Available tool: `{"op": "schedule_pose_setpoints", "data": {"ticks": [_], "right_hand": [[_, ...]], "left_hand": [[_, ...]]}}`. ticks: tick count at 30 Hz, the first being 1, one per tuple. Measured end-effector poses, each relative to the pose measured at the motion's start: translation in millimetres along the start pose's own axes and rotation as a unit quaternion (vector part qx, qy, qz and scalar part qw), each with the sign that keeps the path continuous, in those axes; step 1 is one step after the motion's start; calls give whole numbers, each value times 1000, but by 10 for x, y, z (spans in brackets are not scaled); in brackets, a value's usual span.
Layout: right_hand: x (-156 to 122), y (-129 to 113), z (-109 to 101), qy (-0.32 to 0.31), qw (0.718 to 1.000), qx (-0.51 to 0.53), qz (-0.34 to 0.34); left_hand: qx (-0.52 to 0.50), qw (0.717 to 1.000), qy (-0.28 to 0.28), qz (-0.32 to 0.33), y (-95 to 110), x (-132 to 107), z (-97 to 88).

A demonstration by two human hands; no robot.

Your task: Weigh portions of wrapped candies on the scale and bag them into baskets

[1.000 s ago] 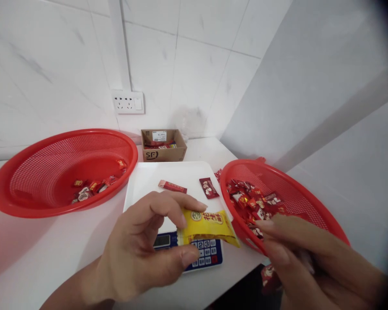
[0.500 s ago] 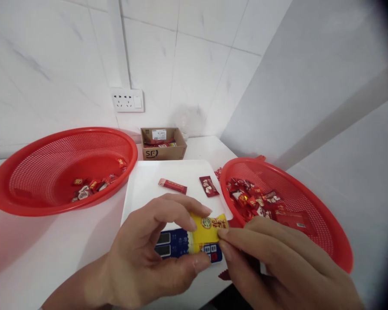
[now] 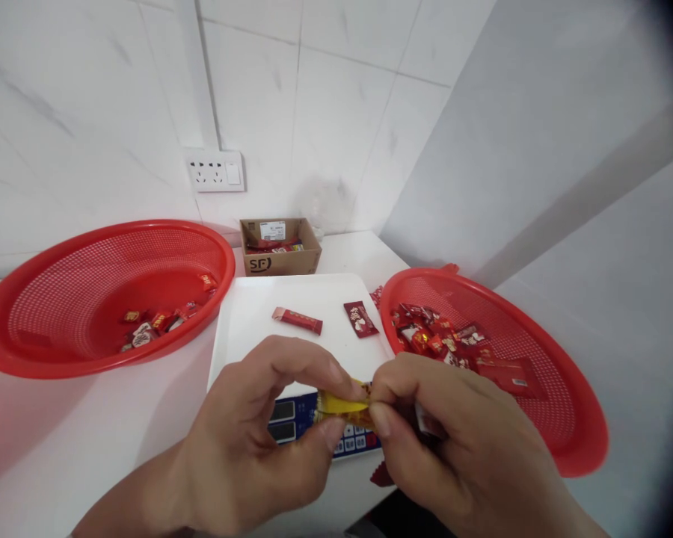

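Observation:
A small candy in a yellow wrapper (image 3: pixel 342 404) is pinched between both hands, over the blue keypad (image 3: pixel 294 418) of a digital scale. My left hand (image 3: pixel 258 441) grips its left end between thumb and fingers. On its right end, the thumb and forefinger of my right hand (image 3: pixel 454 448) are closed. Something pale and dark shows under my right palm, too hidden to name. Beyond the hands, a red stick packet (image 3: pixel 297 321) and a dark red candy packet (image 3: pixel 360 319) lie on the scale's white tray (image 3: pixel 247 299).
A red plastic basket (image 3: pixel 39 321) with several candies stands at left. Another red basket (image 3: pixel 586 418), fuller with red packets, is at right. Behind the scale sits an open cardboard box (image 3: pixel 292 263) holding packets, near a wall socket (image 3: pixel 215 170). A serrated red wrapper edge (image 3: pixel 380 475) shows below my right hand.
The yellow candy has turned and bunched up, its printed face no longer facing me. My right hand has moved left, closer to my left hand. The view has shifted slightly.

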State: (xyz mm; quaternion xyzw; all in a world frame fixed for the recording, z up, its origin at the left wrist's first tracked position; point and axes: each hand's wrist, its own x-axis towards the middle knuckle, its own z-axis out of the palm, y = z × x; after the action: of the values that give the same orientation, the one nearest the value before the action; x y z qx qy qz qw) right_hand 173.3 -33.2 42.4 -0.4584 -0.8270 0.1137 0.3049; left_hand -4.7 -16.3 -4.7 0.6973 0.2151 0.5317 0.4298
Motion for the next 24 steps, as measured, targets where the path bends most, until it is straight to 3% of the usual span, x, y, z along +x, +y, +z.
{"op": "schedule_pose_setpoints", "data": {"ticks": [13,19,24], "right_hand": [[94,22,-12,-88,972,208,63],[20,-12,-31,28,988,143,46],[-104,8,-35,123,984,111,57]], "left_hand": [[-89,994,41,-42,16,22,54],[-171,982,65,-51,4,85,70],[-208,971,110,-38,-4,93,51]]}}
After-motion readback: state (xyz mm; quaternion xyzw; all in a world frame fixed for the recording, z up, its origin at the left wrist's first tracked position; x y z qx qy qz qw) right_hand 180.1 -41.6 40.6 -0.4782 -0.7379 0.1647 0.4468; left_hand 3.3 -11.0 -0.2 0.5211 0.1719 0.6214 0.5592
